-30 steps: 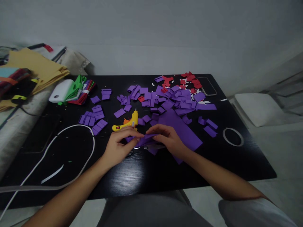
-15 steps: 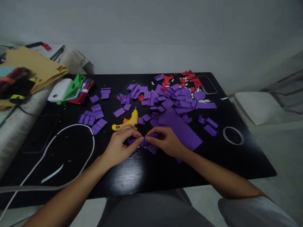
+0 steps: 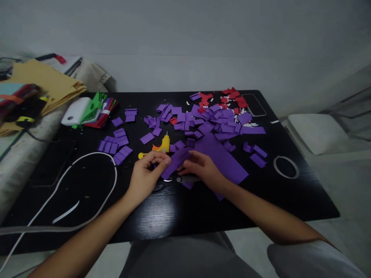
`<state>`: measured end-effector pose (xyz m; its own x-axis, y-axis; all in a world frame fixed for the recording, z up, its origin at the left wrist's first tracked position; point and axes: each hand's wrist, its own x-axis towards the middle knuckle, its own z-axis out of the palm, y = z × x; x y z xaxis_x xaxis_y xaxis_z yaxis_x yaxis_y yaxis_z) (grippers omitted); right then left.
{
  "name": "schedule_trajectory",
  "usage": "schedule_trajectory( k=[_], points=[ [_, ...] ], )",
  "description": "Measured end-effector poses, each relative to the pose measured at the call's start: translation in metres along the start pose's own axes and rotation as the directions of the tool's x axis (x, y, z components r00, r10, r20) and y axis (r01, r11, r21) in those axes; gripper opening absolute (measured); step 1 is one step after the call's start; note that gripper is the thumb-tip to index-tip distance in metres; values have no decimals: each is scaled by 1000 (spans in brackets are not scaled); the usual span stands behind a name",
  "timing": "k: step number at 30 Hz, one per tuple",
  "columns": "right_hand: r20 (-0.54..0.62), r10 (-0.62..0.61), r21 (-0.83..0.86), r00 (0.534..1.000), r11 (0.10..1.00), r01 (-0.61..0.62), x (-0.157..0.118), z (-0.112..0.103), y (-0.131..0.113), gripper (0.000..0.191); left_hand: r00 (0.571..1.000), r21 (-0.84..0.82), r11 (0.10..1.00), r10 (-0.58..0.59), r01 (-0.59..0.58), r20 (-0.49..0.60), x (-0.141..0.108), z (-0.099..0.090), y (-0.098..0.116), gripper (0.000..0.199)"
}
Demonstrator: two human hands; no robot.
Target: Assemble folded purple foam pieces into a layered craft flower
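Between my hands, above the black table, is a purple paper strip, tilted up toward the right. My left hand pinches its left end between thumb and fingers. At the other end, my right hand grips it with closed fingers. Scissors lie on the table just below the strip, their handles toward my left hand and partly hidden. Behind my left hand rests a yellow glue gun, nozzle pointing away from me. A large purple sheet lies beyond my right hand.
Folded purple pieces pile up at the back, with red scraps beyond. Further purple pieces lie left. A white cable loops across the left side. A tape ring lies right. Green and red bundles sit back left.
The purple paper between my fingers has been opened out and raised into a flat, tilted strip. My hands have moved slightly apart, and the scissors below now show more.
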<state>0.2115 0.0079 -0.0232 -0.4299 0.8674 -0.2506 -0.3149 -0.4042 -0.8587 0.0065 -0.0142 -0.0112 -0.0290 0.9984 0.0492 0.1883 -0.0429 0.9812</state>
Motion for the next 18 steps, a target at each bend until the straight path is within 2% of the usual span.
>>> schedule_trajectory(
  k=[2,7,10,13,18],
  points=[
    [29,-9,-79,1000,997,11,-3,5,5,43,999,-50,998,-36,37,8,-1,2,2,16],
    [-72,-59,-107,996,993,51,-5,10,3,36,997,-72,997,-24,29,69,-5,3,9,12],
    [-109,-134,-145,985,982,118,-6,10,-3,33,992,-96,995,-25,36,120,-5,2,11,18],
    [-90,-183,-208,979,965,162,-7,10,-6,31,987,-123,991,-31,50,157,-6,2,10,21],
    [-53,-171,-263,984,953,151,-7,8,-3,32,988,-123,992,-6,25,153,-7,4,7,13]
  ],
)
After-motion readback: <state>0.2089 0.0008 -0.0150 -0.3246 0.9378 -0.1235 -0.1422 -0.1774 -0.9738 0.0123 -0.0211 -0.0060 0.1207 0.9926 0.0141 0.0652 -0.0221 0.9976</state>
